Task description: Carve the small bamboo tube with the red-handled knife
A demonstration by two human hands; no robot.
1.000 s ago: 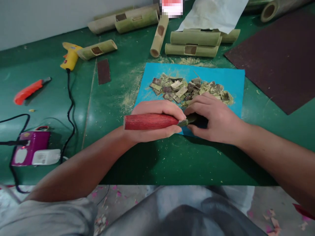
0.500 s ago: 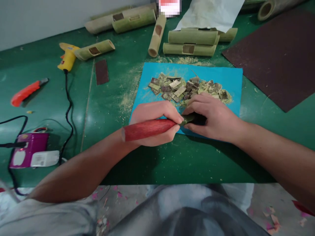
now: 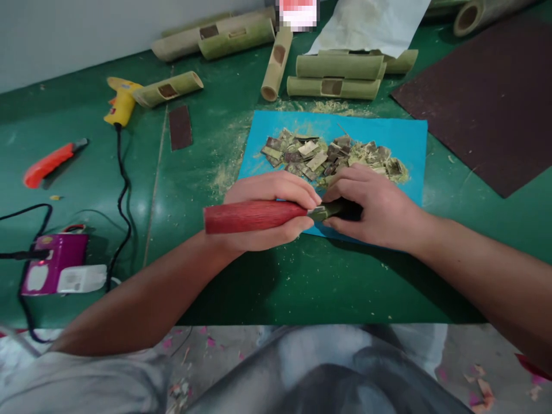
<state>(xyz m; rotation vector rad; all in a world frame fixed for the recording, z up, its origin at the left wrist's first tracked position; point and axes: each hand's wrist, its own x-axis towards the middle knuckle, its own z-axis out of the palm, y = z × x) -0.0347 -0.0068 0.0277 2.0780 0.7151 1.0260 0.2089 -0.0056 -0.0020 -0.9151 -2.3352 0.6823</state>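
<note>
My left hand (image 3: 271, 190) is closed around a tool with a thick red wooden handle (image 3: 254, 217). A short bit of metal shows at the handle's front end, and the rest of its tip is hidden. My right hand (image 3: 375, 198) grips a dark green piece of bamboo (image 3: 321, 211), mostly covered by the fingers. The metal end meets this piece between the two hands. Both hands are over the near edge of a blue sheet (image 3: 405, 138), beside a heap of small brown and pale green chips (image 3: 314, 154) and shavings.
Bamboo tubes with cut windows (image 3: 332, 87) lie along the back under white paper (image 3: 366, 26). A dark brown sheet (image 3: 483, 103) is at right. On the left are a yellow glue gun (image 3: 123, 103), an orange cutter (image 3: 49, 165), a small brown strip (image 3: 180, 127) and a purple power box (image 3: 56, 261).
My left hand has turned slightly, and the red handle now lies more level, its back end further left and higher. The right hand stays nearly in place with the bamboo piece.
</note>
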